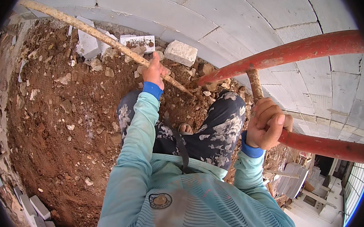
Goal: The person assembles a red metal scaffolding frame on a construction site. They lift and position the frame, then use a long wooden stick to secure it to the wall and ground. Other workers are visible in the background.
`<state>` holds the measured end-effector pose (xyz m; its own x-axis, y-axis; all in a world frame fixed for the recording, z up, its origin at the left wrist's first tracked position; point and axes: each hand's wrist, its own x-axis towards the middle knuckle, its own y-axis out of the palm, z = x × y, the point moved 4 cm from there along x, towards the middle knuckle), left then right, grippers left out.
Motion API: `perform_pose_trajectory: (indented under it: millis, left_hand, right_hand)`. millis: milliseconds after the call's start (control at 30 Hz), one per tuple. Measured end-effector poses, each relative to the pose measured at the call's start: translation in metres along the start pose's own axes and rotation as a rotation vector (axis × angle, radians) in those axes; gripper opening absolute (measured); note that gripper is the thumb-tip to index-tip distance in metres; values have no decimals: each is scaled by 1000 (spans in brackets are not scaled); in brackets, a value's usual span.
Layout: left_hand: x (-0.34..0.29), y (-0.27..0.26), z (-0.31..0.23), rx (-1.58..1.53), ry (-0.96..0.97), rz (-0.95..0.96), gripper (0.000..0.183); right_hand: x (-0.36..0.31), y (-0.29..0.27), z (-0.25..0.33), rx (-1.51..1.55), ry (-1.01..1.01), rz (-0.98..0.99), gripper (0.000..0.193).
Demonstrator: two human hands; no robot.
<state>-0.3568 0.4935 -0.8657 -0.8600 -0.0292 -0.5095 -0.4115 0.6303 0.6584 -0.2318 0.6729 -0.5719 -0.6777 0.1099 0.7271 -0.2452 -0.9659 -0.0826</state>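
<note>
Tan pole lies clenched in the left hand; I see the right hand grasping the brown rung of a red frame. Below both grips, a round shirt badge bears lettering.

A pale block wall rises beside a rough white block (more pale blocks lie lower left).

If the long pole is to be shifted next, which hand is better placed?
Probably the left hand: it is closed around the long pole. The right hand is off to the side, occupied with the short crosspiece by the red pipes.
</note>
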Motion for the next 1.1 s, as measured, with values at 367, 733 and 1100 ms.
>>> perform_pose_trajectory:
  millis: [367, 733, 1100]
  left_hand:
    - [12, 9, 0, -2, 23, -41, 50]
    - [11, 5, -1, -18, 10, -76, 45]
    - [24, -2, 13, 6, -26, -78, 43]
  right_hand:
    - [-6, -4, -7, -138, -35, 19, 37]
    - [-87, -37, -56, -413, 596, -174, 43]
    - [-244, -47, -263, -75, 1546, 133, 37]
